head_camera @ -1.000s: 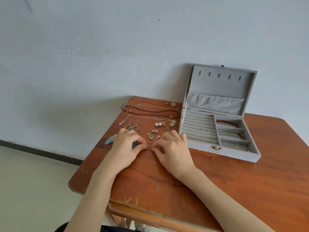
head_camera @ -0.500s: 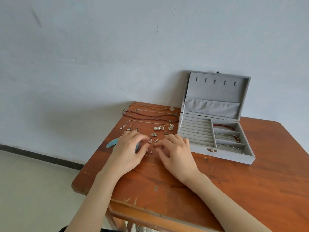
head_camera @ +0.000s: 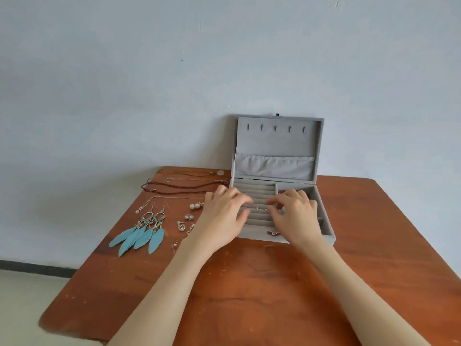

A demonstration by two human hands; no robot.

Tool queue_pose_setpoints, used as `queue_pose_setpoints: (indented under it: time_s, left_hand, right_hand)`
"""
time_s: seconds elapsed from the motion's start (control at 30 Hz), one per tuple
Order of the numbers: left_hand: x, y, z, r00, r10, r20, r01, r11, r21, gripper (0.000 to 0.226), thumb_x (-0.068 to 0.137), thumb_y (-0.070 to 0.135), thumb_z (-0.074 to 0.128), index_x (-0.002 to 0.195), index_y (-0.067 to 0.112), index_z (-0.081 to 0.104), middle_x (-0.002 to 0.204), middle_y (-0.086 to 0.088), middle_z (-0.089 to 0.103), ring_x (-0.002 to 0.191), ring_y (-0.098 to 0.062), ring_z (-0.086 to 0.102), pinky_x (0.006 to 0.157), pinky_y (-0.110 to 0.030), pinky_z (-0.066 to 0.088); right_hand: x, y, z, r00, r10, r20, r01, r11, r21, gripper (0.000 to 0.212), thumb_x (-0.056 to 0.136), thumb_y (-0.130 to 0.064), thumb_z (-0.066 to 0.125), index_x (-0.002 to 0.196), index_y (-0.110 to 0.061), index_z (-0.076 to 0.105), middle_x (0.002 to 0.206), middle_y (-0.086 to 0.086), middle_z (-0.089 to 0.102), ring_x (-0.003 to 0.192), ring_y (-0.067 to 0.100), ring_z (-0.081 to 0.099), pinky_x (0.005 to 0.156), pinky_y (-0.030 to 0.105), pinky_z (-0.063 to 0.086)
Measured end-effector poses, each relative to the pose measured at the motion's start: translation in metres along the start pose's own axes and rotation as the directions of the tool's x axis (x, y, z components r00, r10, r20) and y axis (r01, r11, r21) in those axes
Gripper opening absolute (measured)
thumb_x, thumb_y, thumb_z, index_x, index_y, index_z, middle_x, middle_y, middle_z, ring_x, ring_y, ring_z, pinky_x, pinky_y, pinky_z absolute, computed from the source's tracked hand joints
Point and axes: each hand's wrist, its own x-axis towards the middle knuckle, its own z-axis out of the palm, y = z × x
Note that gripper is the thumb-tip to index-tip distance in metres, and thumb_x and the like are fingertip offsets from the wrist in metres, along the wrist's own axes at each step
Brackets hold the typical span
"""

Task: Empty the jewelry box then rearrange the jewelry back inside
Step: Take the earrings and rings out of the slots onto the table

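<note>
A grey velvet jewelry box [head_camera: 278, 216] is seen standing open at the back of a worn reddish wooden table [head_camera: 249, 290], its lid propped upright against a pale wall so that both hands are left free. Inside the lid a row of small hooks and a gathered pocket are visible.

The left hand [head_camera: 224, 216] and the right hand [head_camera: 293, 216] are both held over the padded ring rolls [head_camera: 252, 189] in the left half of the box. The fingers of each are curled and drawn toward the other, as if a very small piece is being pinched between them and pressed into a slot. A tiny glint of metal is seen between the fingertips, but what it is cannot be told, nor whether either hand truly grips it. The two-handed hold is probably used because so small an item is hard to seat with one hand.

In the right-hand compartments a dark red beaded piece [head_camera: 283, 191] is partly hidden behind the right hand.

The rest of the jewelry is laid out in neat rows to the left of the box, kept apart so that chains do not tangle: necklaces [head_camera: 184, 188] at the back, a pair of turquoise feather earrings [head_camera: 142, 233] nearer, pearl earrings [head_camera: 195, 206] and small silver studs [head_camera: 185, 224] just beside the left wrist. Refilling appears to be at an early stage.
</note>
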Motion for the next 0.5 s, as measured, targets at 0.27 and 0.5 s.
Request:
queue_pose_setpoints:
  time_s: [0.27, 0.5]
  left_hand:
    - [0.025, 0.007, 0.024, 0.992, -0.092, 0.086, 0.094, 0.995, -0.024, 0.026, 0.093, 0.037, 0.045, 0.114, 0.027, 0.055, 0.115, 0.007, 0.049, 0.115, -0.016, 0.034, 0.097, -0.037, 0.028]
    - [0.028, 0.007, 0.023, 0.987, -0.091, 0.131, 0.093, 0.996, -0.006, 0.024, 0.092, 0.034, 0.042, 0.112, 0.027, 0.053, 0.116, 0.007, 0.045, 0.116, -0.016, 0.033, 0.094, -0.035, 0.024]
  right_hand:
    - [0.006, 0.005, 0.000, 0.991, 0.004, 0.134, 0.000, 0.999, -0.034, 0.022, 0.090, -0.027, 0.052, 0.105, -0.024, 0.069, 0.106, 0.000, 0.054, 0.108, 0.020, 0.043, 0.090, 0.036, 0.031]
    - [0.012, 0.004, -0.001, 0.971, 0.052, 0.233, -0.057, 0.998, 0.014, 0.020, 0.088, -0.024, 0.050, 0.100, -0.024, 0.066, 0.107, -0.002, 0.052, 0.110, 0.018, 0.042, 0.086, 0.035, 0.026]
